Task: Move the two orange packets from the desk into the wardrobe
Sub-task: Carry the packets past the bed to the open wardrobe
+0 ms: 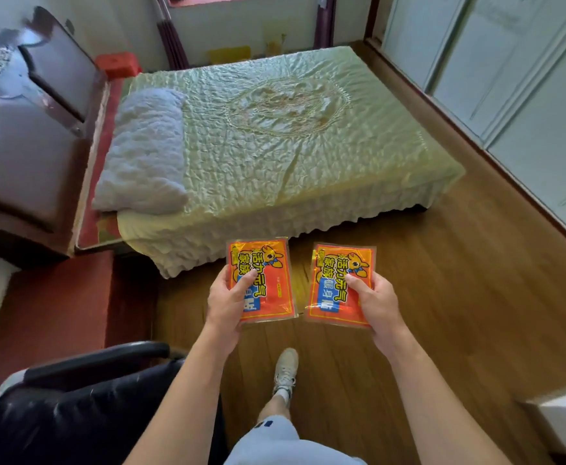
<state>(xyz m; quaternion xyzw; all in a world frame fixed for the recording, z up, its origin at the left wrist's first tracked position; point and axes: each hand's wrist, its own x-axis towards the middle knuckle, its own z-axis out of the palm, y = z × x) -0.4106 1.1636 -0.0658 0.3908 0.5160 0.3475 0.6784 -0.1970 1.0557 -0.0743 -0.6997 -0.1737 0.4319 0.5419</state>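
The left hand (228, 302) is pinching one orange packet (263, 280) by its edge above the floor (426, 297); the right hand (374, 305) is pinching the other packet (337, 285). Slick wrappers could be slipping from such light grips while walking to the wardrobe (510, 78).

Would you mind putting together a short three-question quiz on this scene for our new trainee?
1. True or false: both orange packets lie on the bed.
2. What does the left hand hold?
A. a pillow
B. the left orange packet
C. a shoe
3. Fill in: the white wardrobe doors stand on the person's ____ side.

Key
1. False: the right hand holds the right orange packet, and the left hand holds the other, above the wooden floor.
2. B
3. right
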